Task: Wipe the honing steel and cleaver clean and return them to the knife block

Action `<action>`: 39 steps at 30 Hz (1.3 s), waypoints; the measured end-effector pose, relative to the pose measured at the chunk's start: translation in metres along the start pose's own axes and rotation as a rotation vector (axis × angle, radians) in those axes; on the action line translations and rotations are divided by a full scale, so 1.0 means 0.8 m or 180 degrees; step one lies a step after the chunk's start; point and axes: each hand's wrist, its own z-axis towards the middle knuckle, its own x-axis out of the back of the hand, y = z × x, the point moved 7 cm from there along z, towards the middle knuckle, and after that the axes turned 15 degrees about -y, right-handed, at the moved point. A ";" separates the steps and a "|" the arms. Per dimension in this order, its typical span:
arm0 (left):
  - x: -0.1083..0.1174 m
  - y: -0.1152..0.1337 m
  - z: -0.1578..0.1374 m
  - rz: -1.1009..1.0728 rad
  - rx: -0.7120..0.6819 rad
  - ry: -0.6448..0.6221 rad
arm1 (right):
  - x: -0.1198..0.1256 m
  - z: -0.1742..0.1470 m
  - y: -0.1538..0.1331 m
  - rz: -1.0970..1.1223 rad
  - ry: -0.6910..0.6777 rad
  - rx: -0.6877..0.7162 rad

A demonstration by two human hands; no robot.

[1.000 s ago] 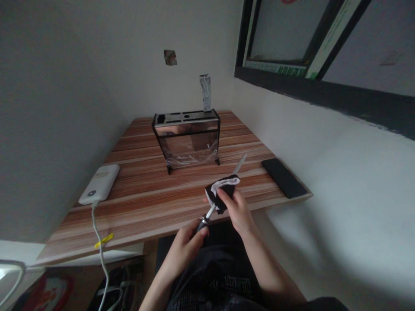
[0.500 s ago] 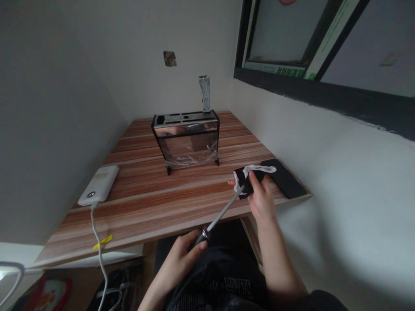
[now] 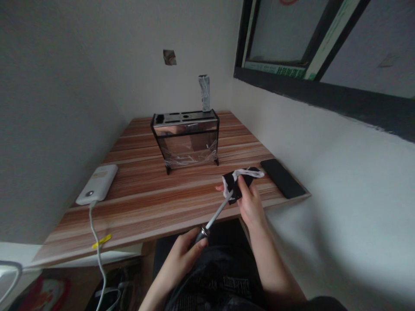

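Note:
My left hand [image 3: 188, 255], low in the view, is closed round the dark handle of a honing steel [image 3: 218, 213]. The slim grey rod points up and to the right, away from me. A black-and-white cloth [image 3: 229, 183] is folded about the rod's far end, so the tip is hidden. My right hand [image 3: 248, 201] pinches this cloth over the rod, thumb on top; some fingers are behind the cloth. Beyond the hands, a knife block [image 3: 186, 144] with mirror-like sides and black edges stands on the wooden table [image 3: 139, 190]. One wrapped, silvery upright piece [image 3: 205, 93] sticks up from its top right.
A black phone [image 3: 282, 178] lies at the table's right edge by the wall. On the left is a white power bank [image 3: 97, 184] with a white cable [image 3: 94, 231] hanging over the front edge, past a yellow strip [image 3: 101, 241]. A dark-framed window [image 3: 279, 71] is at upper right.
My right hand and the cloth have slid down the rod, left and toward me, shortening the bare stretch. The phone is now fully uncovered. My left hand has hardly moved.

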 end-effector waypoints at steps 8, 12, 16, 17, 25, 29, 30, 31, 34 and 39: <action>0.002 0.003 0.012 -0.0538 -0.0141 0.0249 | -0.059 -0.023 0.039 -0.0431 -0.0848 -0.0508; 0.010 0.005 0.009 -0.0652 -0.0175 0.0434 | -0.092 -0.033 0.039 -0.0437 -0.1452 -0.0571; 0.013 0.007 0.007 -0.0565 -0.0208 0.0504 | -0.101 -0.035 0.037 -0.0309 -0.1617 -0.0523; 0.013 0.007 0.007 -0.0560 -0.0223 0.0514 | -0.101 -0.035 0.038 -0.0292 -0.1638 -0.0527; 0.009 -0.002 0.012 -0.0652 -0.0200 0.0488 | -0.096 -0.036 0.044 -0.0149 -0.1672 -0.0617; 0.010 -0.003 0.011 -0.0712 -0.0238 0.0488 | -0.097 -0.036 0.047 -0.0135 -0.1647 -0.0613; 0.010 -0.002 0.011 -0.0708 -0.0240 0.0492 | -0.097 -0.036 0.047 -0.0114 -0.1630 -0.0618; 0.010 0.000 0.011 -0.0706 -0.0235 0.0491 | -0.097 -0.036 0.048 -0.0092 -0.1618 -0.0623; 0.009 0.004 0.011 -0.0694 -0.0218 0.0474 | -0.097 -0.036 0.047 -0.0040 -0.1604 -0.0617; 0.011 0.008 0.013 -0.0307 -0.0230 0.0450 | -0.084 -0.032 0.046 -0.0071 -0.1390 -0.0694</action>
